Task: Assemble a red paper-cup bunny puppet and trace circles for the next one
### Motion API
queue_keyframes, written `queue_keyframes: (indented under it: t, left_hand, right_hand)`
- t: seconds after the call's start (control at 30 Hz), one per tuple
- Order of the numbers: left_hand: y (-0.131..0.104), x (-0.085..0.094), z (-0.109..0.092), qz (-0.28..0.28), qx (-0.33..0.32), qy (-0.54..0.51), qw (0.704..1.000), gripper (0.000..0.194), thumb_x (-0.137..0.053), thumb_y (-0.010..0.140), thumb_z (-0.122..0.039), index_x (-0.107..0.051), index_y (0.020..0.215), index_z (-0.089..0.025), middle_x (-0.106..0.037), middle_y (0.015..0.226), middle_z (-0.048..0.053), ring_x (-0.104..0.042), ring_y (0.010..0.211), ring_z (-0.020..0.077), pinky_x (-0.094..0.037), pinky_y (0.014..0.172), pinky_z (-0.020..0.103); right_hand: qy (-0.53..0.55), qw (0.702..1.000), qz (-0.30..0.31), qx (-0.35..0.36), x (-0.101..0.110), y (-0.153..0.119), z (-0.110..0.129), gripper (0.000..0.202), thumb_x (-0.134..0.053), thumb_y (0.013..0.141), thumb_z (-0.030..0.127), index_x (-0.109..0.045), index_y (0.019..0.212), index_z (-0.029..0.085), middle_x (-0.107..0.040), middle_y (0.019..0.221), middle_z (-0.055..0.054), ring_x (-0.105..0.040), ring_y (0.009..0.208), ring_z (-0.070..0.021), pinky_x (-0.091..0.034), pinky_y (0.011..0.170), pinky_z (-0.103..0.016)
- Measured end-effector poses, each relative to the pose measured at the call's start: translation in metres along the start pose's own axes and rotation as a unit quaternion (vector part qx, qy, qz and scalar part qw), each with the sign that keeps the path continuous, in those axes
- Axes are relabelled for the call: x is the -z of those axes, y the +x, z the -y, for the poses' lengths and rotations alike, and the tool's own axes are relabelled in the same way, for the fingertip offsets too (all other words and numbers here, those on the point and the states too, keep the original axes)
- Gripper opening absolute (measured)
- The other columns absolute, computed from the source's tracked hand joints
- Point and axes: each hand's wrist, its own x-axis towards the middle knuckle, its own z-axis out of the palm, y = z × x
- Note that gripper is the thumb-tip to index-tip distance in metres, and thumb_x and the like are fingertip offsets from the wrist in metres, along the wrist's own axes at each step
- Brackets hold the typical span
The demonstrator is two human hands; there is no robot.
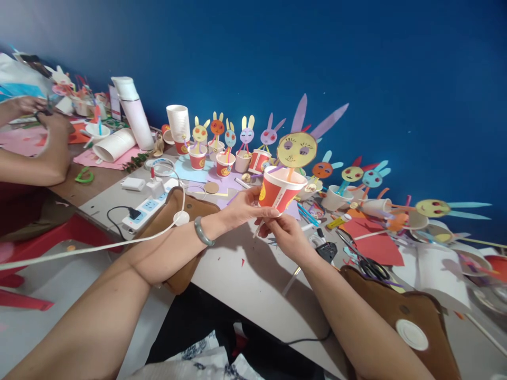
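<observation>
A red and white paper cup [279, 192] is raised above the table in front of me, slightly tilted. My left hand [245, 210] grips it from the left, fingers and thumb closed on its lower side. Beneath it, my right hand [282, 232] has its fingers curled around a thin pale stick [256, 230] that shows under the cup's base. Out of the cup's top rises a yellow round paper rabbit face [296, 150] with drawn eyes and long purple ears [328, 120]. The stick's upper part is hidden by my fingers.
Similar rabbit cups [224, 164] line the blue wall. Right of my hands lie scissors [370, 266], red paper [374, 240] and a yellow glue stick [338, 221]. A power strip [146, 210] with a white cable is at left. Another person's hands [53, 124] work at far left.
</observation>
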Motion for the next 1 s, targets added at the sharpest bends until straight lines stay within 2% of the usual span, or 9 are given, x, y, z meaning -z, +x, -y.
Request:
queue_keyframes:
  t: [0.13,0.23,0.33,0.53,0.67,1.0]
  left_hand:
    - [0.001,0.0,0.002,-0.014,0.007,-0.016,1.0,0.066,-0.096,0.058,-0.053,-0.061,0.101,-0.018,-0.064,0.074,-0.003,-0.054,0.049,0.0086,-0.045,0.048,0.025]
    - [0.002,-0.001,0.002,-0.035,-0.007,-0.026,0.999,0.067,-0.098,0.054,-0.051,-0.063,0.1,-0.017,-0.067,0.08,-0.001,-0.059,0.061,0.0098,-0.049,0.057,0.025]
    - [0.003,-0.002,0.001,-0.039,-0.008,-0.038,0.999,0.064,-0.099,0.053,-0.047,-0.064,0.097,-0.016,-0.069,0.085,0.001,-0.062,0.071,0.0123,-0.049,0.061,0.024]
    - [0.002,-0.002,0.0,-0.029,0.0,-0.054,0.998,0.065,-0.101,0.049,-0.043,-0.066,0.098,-0.017,-0.069,0.083,0.001,-0.063,0.071,0.0137,-0.052,0.061,0.026]
    - [0.001,-0.002,0.0,-0.016,0.007,-0.058,0.998,0.065,-0.1,0.051,-0.045,-0.065,0.098,-0.017,-0.068,0.083,0.001,-0.063,0.065,0.0138,-0.051,0.054,0.026]
    - [0.002,-0.001,0.003,-0.022,-0.005,-0.037,0.999,0.062,-0.098,0.056,-0.051,-0.066,0.097,-0.018,-0.067,0.08,0.001,-0.059,0.063,0.0112,-0.047,0.057,0.025]
  right_hand:
    - [0.037,0.999,-0.005,-0.006,-0.007,0.0,0.004,0.036,-0.072,0.086,0.056,-0.065,0.084,0.02,-0.066,0.065,0.0,-0.063,0.057,-0.0148,-0.053,0.06,-0.03]
    - [0.076,0.996,-0.044,-0.018,-0.012,0.001,0.001,0.034,-0.082,0.076,0.047,-0.062,0.083,0.021,-0.065,0.061,0.003,-0.062,0.053,-0.0141,-0.051,0.056,-0.028]
    - [0.093,0.991,-0.09,-0.04,-0.013,0.001,-0.005,0.038,-0.088,0.069,0.046,-0.061,0.077,0.02,-0.063,0.055,0.003,-0.059,0.048,-0.0134,-0.048,0.051,-0.027]
    - [0.095,0.989,-0.106,-0.034,-0.012,0.001,-0.007,0.036,-0.084,0.073,0.051,-0.071,0.078,0.017,-0.07,0.062,-0.002,-0.06,0.048,-0.0129,-0.048,0.05,-0.027]
    - [0.106,0.989,-0.105,-0.02,-0.011,0.001,-0.007,0.039,-0.085,0.074,0.055,-0.073,0.079,0.017,-0.074,0.07,-0.004,-0.062,0.05,-0.013,-0.052,0.052,-0.028]
    - [0.124,0.988,-0.084,-0.021,-0.012,0.001,-0.005,0.044,-0.086,0.073,0.058,-0.073,0.078,0.017,-0.074,0.074,-0.004,-0.064,0.051,-0.0126,-0.054,0.053,-0.027]
